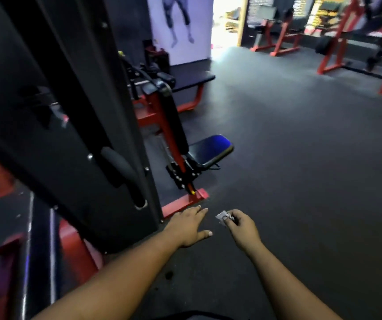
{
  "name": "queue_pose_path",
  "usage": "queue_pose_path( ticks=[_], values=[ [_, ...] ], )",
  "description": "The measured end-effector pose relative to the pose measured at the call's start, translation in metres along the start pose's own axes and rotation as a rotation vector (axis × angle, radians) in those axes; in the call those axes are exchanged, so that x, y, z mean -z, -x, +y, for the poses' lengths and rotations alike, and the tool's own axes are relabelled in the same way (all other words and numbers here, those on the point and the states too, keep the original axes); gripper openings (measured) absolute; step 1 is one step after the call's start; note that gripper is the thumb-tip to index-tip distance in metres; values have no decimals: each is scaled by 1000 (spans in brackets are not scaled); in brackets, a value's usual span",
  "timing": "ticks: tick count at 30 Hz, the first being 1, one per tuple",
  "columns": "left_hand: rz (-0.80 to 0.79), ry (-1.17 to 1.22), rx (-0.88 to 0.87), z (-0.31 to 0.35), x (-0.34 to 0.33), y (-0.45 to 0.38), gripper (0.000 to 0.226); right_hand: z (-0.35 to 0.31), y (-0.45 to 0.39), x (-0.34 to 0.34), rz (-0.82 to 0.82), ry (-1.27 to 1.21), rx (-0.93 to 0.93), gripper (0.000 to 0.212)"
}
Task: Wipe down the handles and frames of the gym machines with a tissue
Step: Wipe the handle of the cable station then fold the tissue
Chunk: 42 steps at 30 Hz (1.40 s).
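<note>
While the right hand [243,227] pinched a small, crumpled tissue [224,217] at its fingertips, the left hand [191,226] was stretched flat with straight fingers and held nothing. The tissue hung over the dark floor [300,158], just beside the left hand's fingertips and touching no machine. Just past the left hand was the red base bar [185,203] of the seat machine, and to that hand's left stood the big black frame [70,135] with its black handle [120,167]. To wipe well, I think the tissue should be opened out (it was very scrunched) and rubbed along the whole handle, all the way round. I could read no words or labels; everything was too blurry.
</note>
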<state>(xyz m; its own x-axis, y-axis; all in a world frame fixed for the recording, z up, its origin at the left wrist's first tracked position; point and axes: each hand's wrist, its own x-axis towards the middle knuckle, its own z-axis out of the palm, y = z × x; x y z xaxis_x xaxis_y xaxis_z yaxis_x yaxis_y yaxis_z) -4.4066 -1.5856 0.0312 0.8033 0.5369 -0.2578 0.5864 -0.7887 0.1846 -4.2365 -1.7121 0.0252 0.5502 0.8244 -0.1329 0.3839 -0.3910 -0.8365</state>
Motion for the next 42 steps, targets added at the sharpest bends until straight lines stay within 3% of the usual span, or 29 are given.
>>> queue_pose_path(
  ticks=[5, 14, 21, 24, 28, 34, 38, 40, 42],
  values=[
    [192, 39, 181, -26, 18, 46, 81, -42, -25, -19, -139, -43, 183, 15],
    [689, 81, 343, -82, 71, 133, 64, -162, -44, -73, -187, -249, 457, 11],
    [965, 100, 401, -140, 121, 144, 47, -259, -56, -111, -17, -198, 723, 31],
    [949, -82, 389, -171, 151, 132, 56, -287, -65, -138, -13, 23, 815, 43],
    [747, -348, 328, -216, 161, 121, 75, -274, -54, -177, 15, 318, 853, 46],
    [743, -379, 208, -242, 142, 112, 87, -231, -28, -177, 168, 442, 930, 57],
    [791, -392, 171, -247, 139, 109, 98, -204, -5, -179, 153, 219, 886, 61],
    [799, -414, 165, -249, 139, 109, 105, -228, -7, -177, 164, 106, 812, 52],
    [774, -432, 179, -250, 140, 109, 114, -270, -20, -178, 159, 151, 736, 46]
  ],
)
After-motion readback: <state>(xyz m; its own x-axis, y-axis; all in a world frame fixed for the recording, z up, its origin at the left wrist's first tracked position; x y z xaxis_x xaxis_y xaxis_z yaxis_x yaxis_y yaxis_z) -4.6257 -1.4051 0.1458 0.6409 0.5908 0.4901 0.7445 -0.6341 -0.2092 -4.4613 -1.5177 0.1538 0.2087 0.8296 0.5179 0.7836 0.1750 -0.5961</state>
